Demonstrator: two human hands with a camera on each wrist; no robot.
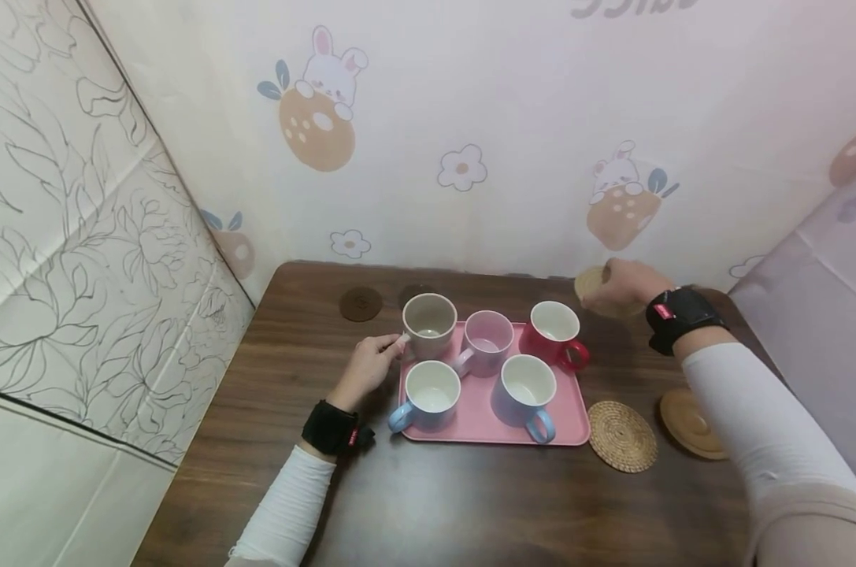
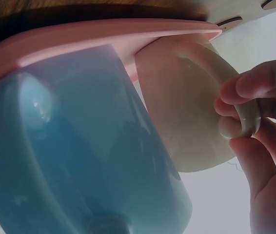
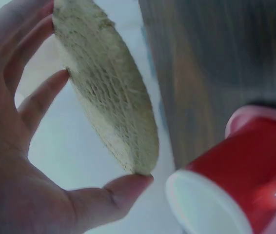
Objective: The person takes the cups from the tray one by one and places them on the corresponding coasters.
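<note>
- The left hand (image 1: 366, 366) has its fingers (image 2: 247, 87) curled round the handle of the beige mug (image 1: 428, 324), grasping it; the handle points left, toward the hand.
- The beige mug stands upright, mouth up, at the far left corner of the pink tray (image 1: 480, 417), just behind the blue mug (image 1: 431, 395).
- The right hand (image 1: 626, 285) pinches a woven coaster (image 3: 106, 87) by its rim between thumb and fingers (image 3: 28, 46), holding it off the tabletop (image 1: 470, 504) on edge, tilted.
- This coaster hangs behind the tray's far right corner, near the red mug (image 1: 557, 333).
- Two more coasters lie flat right of the tray.
</note>
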